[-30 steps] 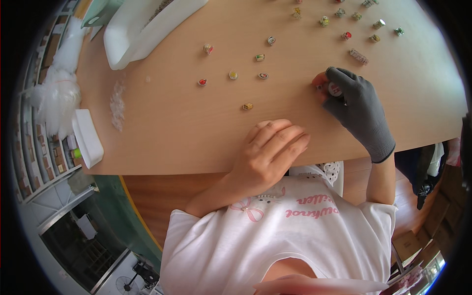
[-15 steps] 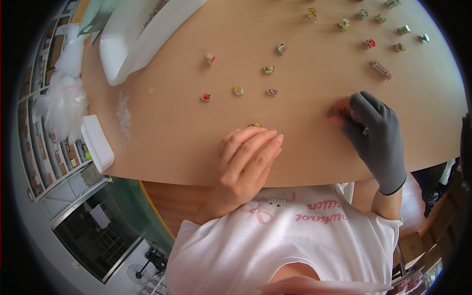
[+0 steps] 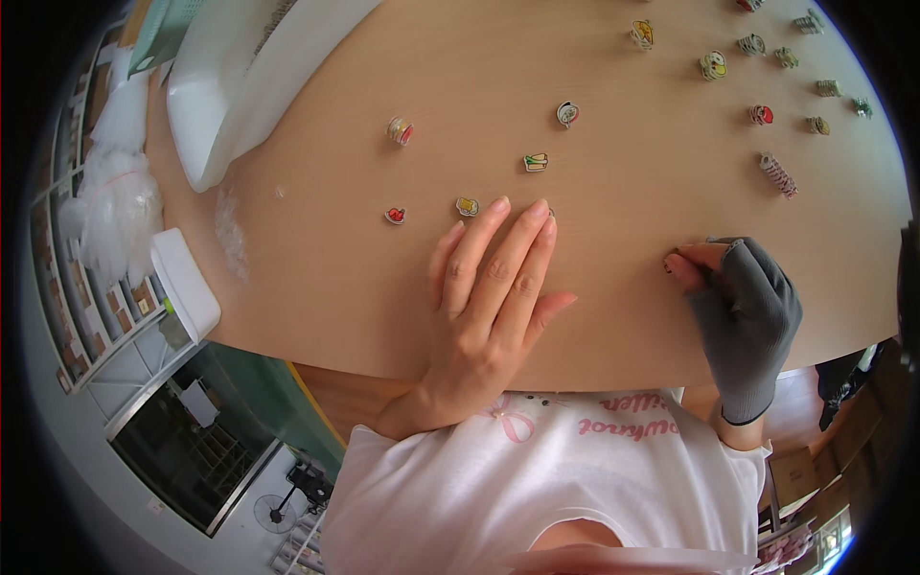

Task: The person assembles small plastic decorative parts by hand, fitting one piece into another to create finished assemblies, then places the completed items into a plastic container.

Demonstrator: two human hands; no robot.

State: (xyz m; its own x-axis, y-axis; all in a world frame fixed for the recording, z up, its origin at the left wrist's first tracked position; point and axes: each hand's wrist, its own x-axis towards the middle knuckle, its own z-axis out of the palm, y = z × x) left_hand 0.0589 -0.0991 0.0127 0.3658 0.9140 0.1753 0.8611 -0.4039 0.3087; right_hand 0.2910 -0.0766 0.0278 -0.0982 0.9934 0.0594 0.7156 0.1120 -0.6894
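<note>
My bare left hand (image 3: pixel 494 287) lies over the table with its fingers stretched out and slightly apart. Its fingertips reach a small yellow flat charm (image 3: pixel 467 206) and cover most of another one. A red flat charm (image 3: pixel 395 217) lies to the left of them. Farther off are a green-and-yellow charm (image 3: pixel 536 163), a round whitish charm (image 3: pixel 567 115) and a short stack of charms (image 3: pixel 401 131). To the right, my right hand (image 3: pixel 743 297), in a grey fingerless glove, is closed in a pinch just above the table. A tiny dark-edged piece shows at its fingertips, too small to name.
Several small stacks of charms, one a green-and-yellow stack (image 3: pixel 713 65), stand at the far right, with a longer toppled stack (image 3: pixel 778 176) nearer. At the left are a large white bin (image 3: pixel 206 125), a small white tray (image 3: pixel 186 283) and clear plastic bags (image 3: pixel 115 211).
My left hand has moved forward, its fingers spreading over the near charms and covering one. My right hand's fingers have drawn into a steady pinch. The view has shifted slightly.
</note>
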